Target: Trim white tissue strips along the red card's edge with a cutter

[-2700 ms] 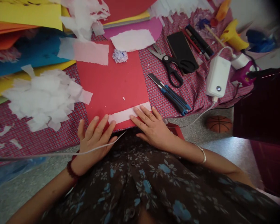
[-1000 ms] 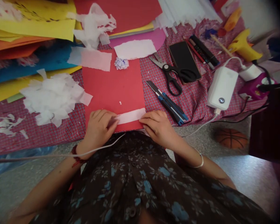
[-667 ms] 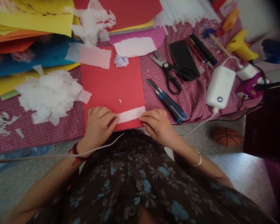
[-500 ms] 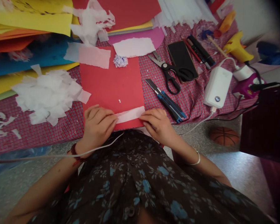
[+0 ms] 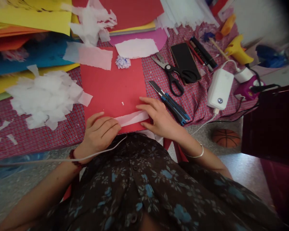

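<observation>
A narrow folded strip of white tissue paper (image 5: 130,119) lies along the near edge of a red paper sheet (image 5: 110,86). My left hand (image 5: 102,130) is palm down at the strip's left end, its bent fingers closed over that end and covering it. Over the right end, my right hand (image 5: 156,115) is open, fingers spread, with the strip passing between them and the thumb. A crumpled, blue-marked paper ball (image 5: 122,62) sits at the red sheet's far edge, beside torn white tissue pieces (image 5: 137,48).
Left of the red sheet is a pile of cut white tissue (image 5: 45,96). To the right lie a box cutter (image 5: 170,104), scissors (image 5: 174,75), a phone (image 5: 185,61), markers (image 5: 203,53) and a white power bank (image 5: 220,89). A white cable (image 5: 98,156) crosses my left wrist.
My right hand has let go of the strip's right end; its fingers have spread and moved up and left over the paper. My left hand stays at the left end, slightly shifted.
</observation>
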{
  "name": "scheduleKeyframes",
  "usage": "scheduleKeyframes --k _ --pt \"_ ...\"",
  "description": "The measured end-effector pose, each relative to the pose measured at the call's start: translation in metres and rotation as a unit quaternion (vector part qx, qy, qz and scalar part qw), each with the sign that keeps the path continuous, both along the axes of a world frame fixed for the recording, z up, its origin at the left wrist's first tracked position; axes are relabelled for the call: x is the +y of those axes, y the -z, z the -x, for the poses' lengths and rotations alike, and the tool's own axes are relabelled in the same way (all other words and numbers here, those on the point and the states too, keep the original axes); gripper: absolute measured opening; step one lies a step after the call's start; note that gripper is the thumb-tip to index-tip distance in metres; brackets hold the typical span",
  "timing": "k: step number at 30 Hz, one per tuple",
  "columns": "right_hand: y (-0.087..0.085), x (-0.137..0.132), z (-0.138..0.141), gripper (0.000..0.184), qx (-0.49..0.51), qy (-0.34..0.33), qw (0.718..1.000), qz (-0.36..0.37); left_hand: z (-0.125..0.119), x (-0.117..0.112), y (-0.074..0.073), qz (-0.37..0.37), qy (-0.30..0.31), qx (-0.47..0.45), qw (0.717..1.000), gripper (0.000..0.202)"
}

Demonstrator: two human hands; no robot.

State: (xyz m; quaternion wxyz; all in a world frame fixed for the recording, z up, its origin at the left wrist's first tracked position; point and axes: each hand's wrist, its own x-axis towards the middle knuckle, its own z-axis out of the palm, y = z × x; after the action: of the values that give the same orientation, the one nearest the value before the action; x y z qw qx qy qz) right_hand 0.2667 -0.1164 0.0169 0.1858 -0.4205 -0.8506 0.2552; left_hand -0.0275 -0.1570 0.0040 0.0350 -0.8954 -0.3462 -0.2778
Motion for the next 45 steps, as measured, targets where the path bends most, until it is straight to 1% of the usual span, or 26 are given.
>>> scheduleKeyframes --k 2,3,5,6,8,9,10,12,13,14,16,18,20,23,25,27,30,33,36,39,45 --pt "-0.001 0.003 0.003 0.021 0.005 -0.009 1.000 0.000 0.003 -0.001 -0.003 0.021 -0.005 -0.004 1.000 0.021" --pt "-0.001 0.004 0.004 0.012 0.012 -0.011 1.000 -0.003 0.004 -0.001 -0.006 0.039 -0.016 -0.003 0.999 0.018" --pt "0.000 0.005 0.006 0.011 0.024 -0.008 1.000 -0.010 0.000 0.001 -0.015 0.086 -0.051 0.015 0.995 0.007" --pt "0.001 0.004 0.007 0.012 0.027 -0.005 1.000 -0.012 -0.005 0.003 -0.020 0.114 -0.067 0.036 0.991 0.013" --pt "0.003 0.003 0.010 0.012 0.032 -0.001 0.999 -0.016 -0.017 0.011 -0.032 0.171 -0.079 0.088 0.978 0.035" --pt "0.004 0.002 0.011 0.012 0.034 0.000 0.999 -0.019 -0.025 0.017 -0.037 0.196 -0.071 0.113 0.971 0.041" --pt "0.004 0.001 0.012 0.012 0.034 -0.001 0.999 -0.022 -0.033 0.022 -0.041 0.215 -0.057 0.134 0.966 0.041" --pt "0.002 0.000 0.011 0.011 0.029 -0.007 0.999 -0.030 -0.048 0.034 -0.045 0.241 -0.024 0.159 0.957 0.029" --pt "-0.001 -0.001 0.008 0.012 0.023 -0.006 0.999 -0.034 -0.054 0.039 -0.046 0.248 -0.008 0.164 0.955 0.022" --pt "-0.004 -0.001 0.003 0.017 0.016 0.002 0.999 -0.039 -0.059 0.043 -0.045 0.254 0.006 0.167 0.953 0.015" --pt "-0.010 0.000 -0.014 0.033 -0.001 0.051 0.997 -0.055 -0.065 0.048 -0.043 0.262 0.023 0.170 0.950 0.007" --pt "-0.014 0.000 -0.037 0.045 -0.029 0.134 0.987 -0.079 -0.065 0.051 -0.041 0.266 0.024 0.173 0.948 0.011" --pt "-0.012 0.000 -0.058 0.056 -0.076 0.191 0.975 -0.085 -0.063 0.050 -0.040 0.259 0.020 0.166 0.951 0.017" --pt "-0.004 -0.001 -0.076 0.061 -0.128 0.216 0.965 -0.073 -0.060 0.047 -0.039 0.228 0.023 0.152 0.961 0.020" --pt "0.000 -0.002 -0.080 0.057 -0.148 0.221 0.962 -0.067 -0.060 0.044 -0.039 0.209 0.028 0.151 0.966 0.023" --pt "-0.001 -0.002 -0.082 0.047 -0.167 0.220 0.959 -0.056 -0.061 0.041 -0.042 0.197 0.025 0.163 0.966 0.025" --pt "-0.011 -0.001 -0.087 0.035 -0.165 0.204 0.964 -0.027 -0.063 0.038 -0.046 0.189 0.017 0.183 0.965 0.025" --pt "-0.021 -0.001 -0.094 0.036 -0.114 0.163 0.980 -0.006 -0.064 0.035 -0.049 0.181 0.019 0.171 0.968 0.024" --pt "-0.026 -0.002 -0.094 0.038 -0.085 0.102 0.991 -0.003 -0.065 0.033 -0.049 0.151 0.029 0.145 0.977 0.029" --pt "-0.025 -0.001 -0.089 0.039 -0.104 0.068 0.992 -0.018 -0.067 0.031 -0.049 0.127 0.029 0.132 0.983 0.034" --pt "-0.026 0.002 -0.081 0.039 -0.141 0.048 0.988 -0.049 -0.069 0.032 -0.049 0.129 0.019 0.145 0.981 0.036"
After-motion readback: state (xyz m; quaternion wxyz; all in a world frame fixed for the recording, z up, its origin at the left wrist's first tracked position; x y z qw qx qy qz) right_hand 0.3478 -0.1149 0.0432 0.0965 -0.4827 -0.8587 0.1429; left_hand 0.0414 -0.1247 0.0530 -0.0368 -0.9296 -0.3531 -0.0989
